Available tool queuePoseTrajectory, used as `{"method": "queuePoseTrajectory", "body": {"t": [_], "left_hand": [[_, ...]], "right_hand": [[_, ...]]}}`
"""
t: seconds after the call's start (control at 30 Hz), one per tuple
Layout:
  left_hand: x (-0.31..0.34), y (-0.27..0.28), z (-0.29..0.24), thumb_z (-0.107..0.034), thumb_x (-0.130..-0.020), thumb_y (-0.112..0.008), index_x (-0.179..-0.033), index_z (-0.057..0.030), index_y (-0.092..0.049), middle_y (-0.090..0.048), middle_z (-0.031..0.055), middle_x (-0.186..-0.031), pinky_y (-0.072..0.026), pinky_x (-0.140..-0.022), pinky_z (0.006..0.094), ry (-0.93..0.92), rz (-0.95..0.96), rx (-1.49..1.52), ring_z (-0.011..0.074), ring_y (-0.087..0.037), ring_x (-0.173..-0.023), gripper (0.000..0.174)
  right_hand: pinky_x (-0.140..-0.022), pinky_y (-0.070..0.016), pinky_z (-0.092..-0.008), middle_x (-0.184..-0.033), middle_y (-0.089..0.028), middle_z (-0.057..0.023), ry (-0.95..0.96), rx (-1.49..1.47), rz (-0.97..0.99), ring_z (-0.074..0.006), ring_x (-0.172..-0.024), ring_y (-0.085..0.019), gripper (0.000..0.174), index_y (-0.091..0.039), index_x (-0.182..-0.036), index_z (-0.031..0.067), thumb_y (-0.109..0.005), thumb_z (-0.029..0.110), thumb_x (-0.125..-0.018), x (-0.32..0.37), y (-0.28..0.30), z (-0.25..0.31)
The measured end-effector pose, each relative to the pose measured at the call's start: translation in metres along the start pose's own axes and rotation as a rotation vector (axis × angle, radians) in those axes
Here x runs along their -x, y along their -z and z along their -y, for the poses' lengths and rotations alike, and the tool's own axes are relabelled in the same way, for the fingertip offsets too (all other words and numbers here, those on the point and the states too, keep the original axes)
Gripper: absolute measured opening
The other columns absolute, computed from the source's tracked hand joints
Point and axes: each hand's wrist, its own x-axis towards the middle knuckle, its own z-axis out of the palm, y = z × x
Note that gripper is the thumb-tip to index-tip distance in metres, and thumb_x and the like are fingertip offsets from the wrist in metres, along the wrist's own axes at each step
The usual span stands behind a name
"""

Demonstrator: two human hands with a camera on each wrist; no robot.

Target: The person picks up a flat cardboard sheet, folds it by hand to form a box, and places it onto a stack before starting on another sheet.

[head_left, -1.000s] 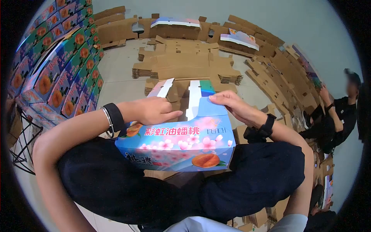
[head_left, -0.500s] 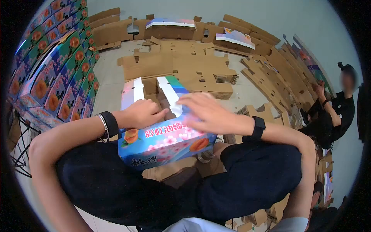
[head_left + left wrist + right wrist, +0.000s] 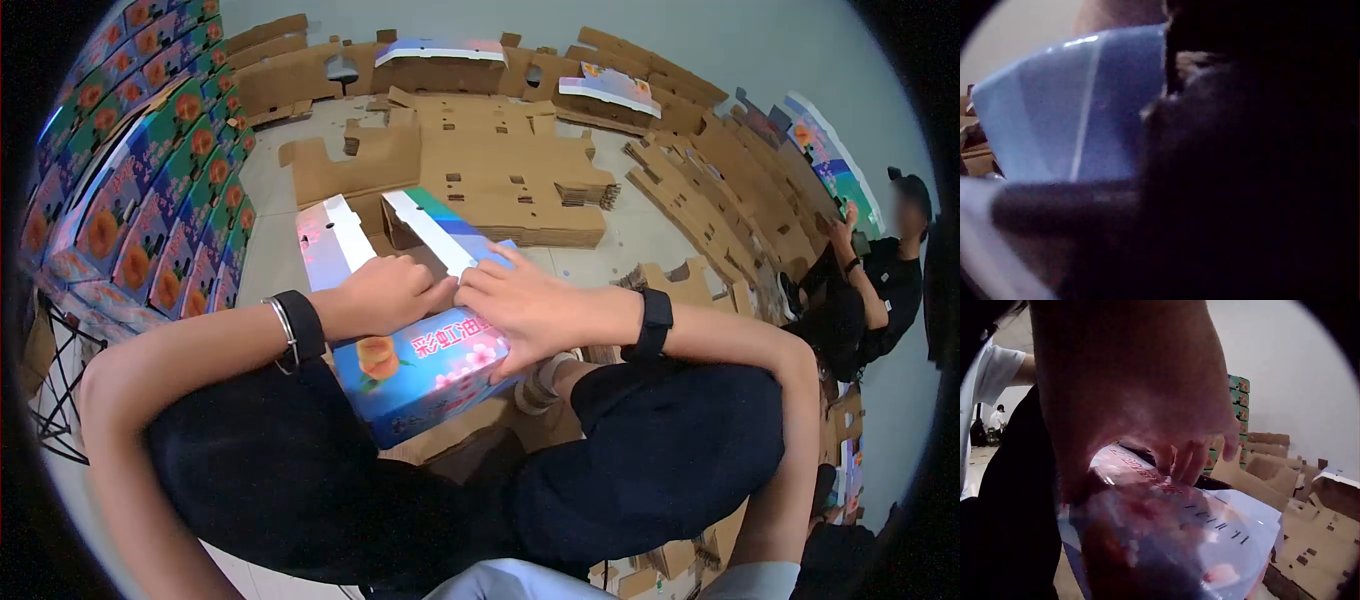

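box: peach box [image 3: 420, 375] tilted on lap [image 3: 650, 450], long axis across lap, printed face toward wearer
flaps [image 3: 430, 230]: 2, standing up, pointing away from lap
contents: hidden under the hands
left hand [image 3: 385, 292]: fingers curled, gripping box top edge
right hand [image 3: 530, 310]: fingers straight, pressing box top
views: only head shows both hands; left wrist nearly all dark

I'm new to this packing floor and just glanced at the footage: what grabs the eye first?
The bright blue peach-printed box at the person's lap stands out, with the left hand and right hand resting on its top. On the left rises a wall of stacked printed boxes, and flat brown cardboard blanks cover the floor ahead.
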Motion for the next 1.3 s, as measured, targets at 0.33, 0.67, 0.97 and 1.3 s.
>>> {"method": "queuePoseTrajectory", "body": {"t": [0.33, 0.67, 0.97, 1.3], "left_hand": [[-0.002, 0.021, 0.007, -0.035, -0.091, -0.046, -0.057, -0.0013, -0.061, -0.056, 0.021, -0.054, -0.0462, -0.051, 0.0465, -0.116, -0.052, -0.139, 0.0387, -0.057, -0.052, 0.05], [0.019, 0.007, 0.02, -0.044, -0.096, -0.032, -0.063, 0.0035, -0.061, -0.059, 0.0257, -0.064, -0.0474, -0.065, 0.0491, 0.182, 0.273, 0.111, 0.0407, -0.06, -0.067, 0.064], [0.016, 0.001, 0.033, -0.03, -0.097, -0.037, -0.103, -0.0089, -0.061, -0.06, 0.0199, -0.069, -0.0469, -0.058, 0.0476, 0.016, 0.153, -0.183, 0.0387, -0.059, -0.067, 0.033], [0.009, 0.011, 0.029, -0.032, -0.096, -0.04, -0.105, -0.0108, -0.063, -0.06, 0.0179, -0.067, -0.0471, -0.055, 0.0475, 0.127, 0.204, -0.169, 0.0368, -0.06, -0.065, 0.032]], "right_hand": [[-0.113, -0.0149, -0.0531, -0.101, -0.049, -0.0054, 0.019, 0.388, 0.056, -0.02, -0.11, -0.048, 0.054, -0.048, -0.103, 0.0062, -0.073, 0.018, -0.057, 0.019, 0.03, -0.008], [-0.116, -0.0129, -0.0487, -0.107, -0.05, -0.0024, 0.073, 0.605, -0.048, -0.0183, -0.114, -0.046, 0.042, -0.048, -0.106, 0.0103, -0.063, 0.007, -0.066, 0.041, 0.029, -0.025], [-0.104, -0.0325, -0.0393, -0.115, -0.052, -0.0056, 0.035, 0.546, 0.078, -0.0226, -0.111, -0.049, 0.039, -0.05, -0.11, 0.0084, -0.061, 0.01, -0.072, 0.037, 0.032, -0.016], [-0.088, -0.0411, -0.0342, -0.107, -0.053, -0.0096, 0.221, 0.164, -0.112, -0.0212, -0.098, -0.053, 0.038, -0.052, -0.107, 0.0041, -0.059, 0.032, -0.081, -0.007, 0.007, 0.009]]}}
